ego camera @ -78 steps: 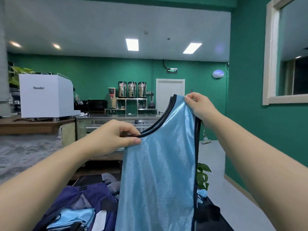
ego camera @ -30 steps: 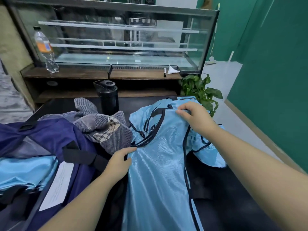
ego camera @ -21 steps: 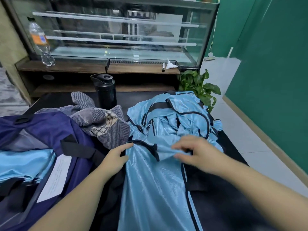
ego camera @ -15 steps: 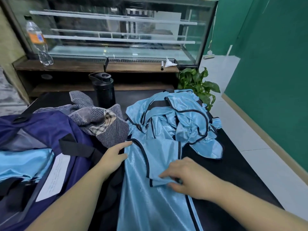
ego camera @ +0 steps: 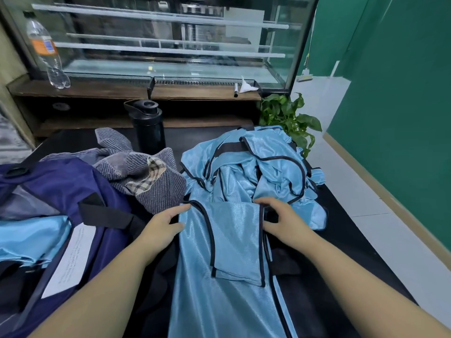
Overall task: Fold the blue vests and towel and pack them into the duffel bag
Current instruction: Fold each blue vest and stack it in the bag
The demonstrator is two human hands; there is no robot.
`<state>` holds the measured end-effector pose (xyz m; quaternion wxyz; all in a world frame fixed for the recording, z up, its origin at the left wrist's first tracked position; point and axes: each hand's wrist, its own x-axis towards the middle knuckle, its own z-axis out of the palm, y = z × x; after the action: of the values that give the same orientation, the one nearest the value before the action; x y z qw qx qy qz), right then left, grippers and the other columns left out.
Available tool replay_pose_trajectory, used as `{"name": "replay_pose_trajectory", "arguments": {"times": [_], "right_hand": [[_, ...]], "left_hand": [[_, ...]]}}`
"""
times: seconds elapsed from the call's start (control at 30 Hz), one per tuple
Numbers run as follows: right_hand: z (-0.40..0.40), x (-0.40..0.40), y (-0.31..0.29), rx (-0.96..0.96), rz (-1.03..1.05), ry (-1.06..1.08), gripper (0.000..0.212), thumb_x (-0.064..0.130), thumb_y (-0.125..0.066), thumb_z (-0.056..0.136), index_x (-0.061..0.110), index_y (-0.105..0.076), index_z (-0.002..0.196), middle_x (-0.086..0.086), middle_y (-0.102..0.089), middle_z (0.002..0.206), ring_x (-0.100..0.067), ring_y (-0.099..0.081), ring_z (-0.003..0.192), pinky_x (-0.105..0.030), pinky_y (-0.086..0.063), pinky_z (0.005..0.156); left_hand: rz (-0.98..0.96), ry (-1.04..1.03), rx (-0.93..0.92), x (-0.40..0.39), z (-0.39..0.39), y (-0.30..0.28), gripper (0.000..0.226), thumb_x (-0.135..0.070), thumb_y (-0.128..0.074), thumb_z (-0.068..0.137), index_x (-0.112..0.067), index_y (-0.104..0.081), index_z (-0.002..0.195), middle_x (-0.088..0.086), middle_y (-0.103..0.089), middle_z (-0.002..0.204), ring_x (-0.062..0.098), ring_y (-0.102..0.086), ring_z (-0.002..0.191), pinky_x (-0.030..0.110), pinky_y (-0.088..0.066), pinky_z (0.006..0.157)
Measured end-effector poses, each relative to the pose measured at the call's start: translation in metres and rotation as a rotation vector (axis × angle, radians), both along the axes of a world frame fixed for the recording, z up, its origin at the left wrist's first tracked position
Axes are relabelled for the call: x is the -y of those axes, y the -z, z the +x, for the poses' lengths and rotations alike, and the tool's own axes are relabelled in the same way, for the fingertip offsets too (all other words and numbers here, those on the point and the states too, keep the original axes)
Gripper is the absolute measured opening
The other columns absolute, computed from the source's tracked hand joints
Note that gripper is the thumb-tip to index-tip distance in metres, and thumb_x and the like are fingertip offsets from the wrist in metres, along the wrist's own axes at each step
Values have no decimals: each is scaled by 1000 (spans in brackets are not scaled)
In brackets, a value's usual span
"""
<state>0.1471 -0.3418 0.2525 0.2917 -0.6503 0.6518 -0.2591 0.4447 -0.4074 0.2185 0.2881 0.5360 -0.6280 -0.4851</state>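
Glass display case [ego camera: 170,42] behind; green wall [ego camera: 400,93] right; pale floor [ego camera: 324,98].

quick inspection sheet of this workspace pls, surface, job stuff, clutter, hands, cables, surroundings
surface: dark table, mostly covered by fabric and the bag.
job's things: blue vest laid flat in front, top strap section folded down over it; heap of unfolded vests behind it; striped grey towel crumpled; navy duffel bag open at left, blue fabric already inside.
clutter: black flask upright behind the towel; white label sheet on the bag.
grippers: left hand rests on the vest's left edge; right hand has a grip on the right edge of the fold.
cables: nothing seen.
surroundings: glass display case, plastic bottle and marker on its ledge, potted plant, green wall.
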Motion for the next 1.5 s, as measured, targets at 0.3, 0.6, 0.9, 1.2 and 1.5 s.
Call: {"name": "replay_pose_trajectory", "arguments": {"times": [0.3, 0.6, 0.9, 1.2, 1.5], "right_hand": [[18, 11, -13, 299, -7, 295, 11, 17, -50, 96, 22, -57, 89, -4, -65, 87, -14, -59, 77, -29, -48, 72], [23, -5, -23, 397, 315, 275, 26, 42, -60, 90, 20, -61, 105, 9, -65, 103, -5, -61, 88, -22, -47, 77], [0, -17, -49, 337, 230, 227, 12, 25, -68, 88, 18, -63, 79, 8, -61, 61, -1, -57, 50, -13, -42, 48], [-21, -38, -78, 220, 139, 282, 16, 22, -69, 87, 7, -64, 88, -2, -52, 61, -10, -51, 41, -22, -42, 42], [-19, -69, -64, 144, -62, 300, 14, 12, -69, 86, 20, -71, 97, 9, -68, 96, -9, -66, 80, -22, -54, 71]], "left_hand": [[37, 7, -20, -3, -2, -5, 49, 4, -58, 87, -30, -59, 122, -9, -54, 133, 5, -44, 127, 21, -28, 106], [160, -144, -23, 3, -23, -20, 47, -13, -71, 84, -11, -43, 123, 11, -62, 113, 22, -61, 98, 32, -49, 84], [317, -98, 137, 12, -37, -72, 32, -25, -67, 89, -13, -46, 68, 2, -43, 62, 13, -37, 48, 20, -30, 42], [430, -49, -236, -13, -62, -101, 18, -26, -38, 103, -14, -48, 113, -6, -24, 129, 38, -71, 84, 38, -60, 70], [46, -52, -190, -50, -51, -82, 19, -17, -41, 101, -28, -55, 94, 2, -57, 95, 17, -63, 98, 34, -48, 83]]}}
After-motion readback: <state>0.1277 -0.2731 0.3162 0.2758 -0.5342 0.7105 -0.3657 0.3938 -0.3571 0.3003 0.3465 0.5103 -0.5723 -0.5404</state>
